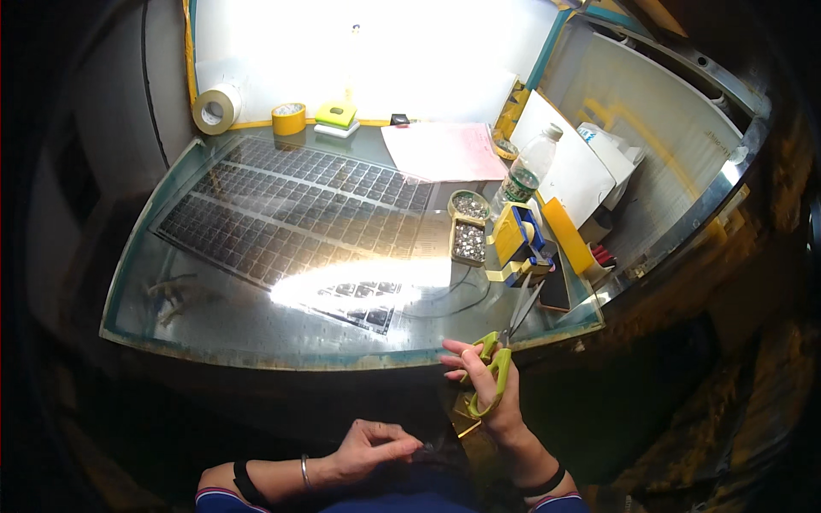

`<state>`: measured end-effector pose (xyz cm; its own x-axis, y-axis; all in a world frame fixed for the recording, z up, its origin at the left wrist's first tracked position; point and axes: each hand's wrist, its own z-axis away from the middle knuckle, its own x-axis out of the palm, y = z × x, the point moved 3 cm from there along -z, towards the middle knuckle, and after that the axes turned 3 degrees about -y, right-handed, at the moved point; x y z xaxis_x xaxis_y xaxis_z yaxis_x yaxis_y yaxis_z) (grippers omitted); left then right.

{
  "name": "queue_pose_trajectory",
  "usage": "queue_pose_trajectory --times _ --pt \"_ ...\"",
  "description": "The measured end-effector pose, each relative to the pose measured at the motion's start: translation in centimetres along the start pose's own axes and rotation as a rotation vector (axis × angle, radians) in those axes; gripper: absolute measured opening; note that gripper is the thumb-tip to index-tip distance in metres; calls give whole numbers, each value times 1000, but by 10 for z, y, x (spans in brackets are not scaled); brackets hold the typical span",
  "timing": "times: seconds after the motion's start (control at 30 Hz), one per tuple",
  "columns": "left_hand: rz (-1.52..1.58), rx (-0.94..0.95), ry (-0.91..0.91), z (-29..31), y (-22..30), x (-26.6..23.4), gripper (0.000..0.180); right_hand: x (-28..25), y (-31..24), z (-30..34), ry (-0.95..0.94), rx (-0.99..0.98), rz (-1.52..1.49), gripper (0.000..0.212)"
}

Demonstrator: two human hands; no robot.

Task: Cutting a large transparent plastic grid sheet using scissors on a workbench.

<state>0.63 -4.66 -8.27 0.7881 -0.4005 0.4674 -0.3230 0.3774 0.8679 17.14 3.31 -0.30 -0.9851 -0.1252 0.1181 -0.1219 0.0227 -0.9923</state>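
My right hand (496, 393) holds a pair of scissors (499, 363) with yellow-green handles at the front edge of the table. Its fingers pass through the handle loops, and the blades point away toward the tape dispenser (519, 239). Close to my body, below the table edge, my left hand (376, 446) is closed with thumb and fingertips pinched together. Whatever lies in that pinch is too small and dark to make out. A small gold-coloured piece (464, 419) shows beside my right wrist.
Dark printed sheets in a grid (291, 205) lie under the glossy tabletop (231, 321). Two small containers of shiny bits (469, 242) stand by a plastic bottle (534, 162). Farther back are tape rolls (289, 120), a green hole punch (335, 115) and pink paper (445, 152).
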Motion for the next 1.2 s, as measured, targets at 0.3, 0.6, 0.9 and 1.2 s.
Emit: queue_pose_trajectory --times 0.3,0.6,0.9,1.2 --pt "282 15 112 -7 16 -16 18 -3 56 61 -220 427 -13 29" --pt "215 2 123 -14 17 -9 20 12 69 78 -312 562 17 29" --pt "225 -61 115 -10 6 1 18 8 63 67 -288 503 56 27" --pt "199 -89 118 -9 7 6 17 5 60 63 -286 474 137 28"
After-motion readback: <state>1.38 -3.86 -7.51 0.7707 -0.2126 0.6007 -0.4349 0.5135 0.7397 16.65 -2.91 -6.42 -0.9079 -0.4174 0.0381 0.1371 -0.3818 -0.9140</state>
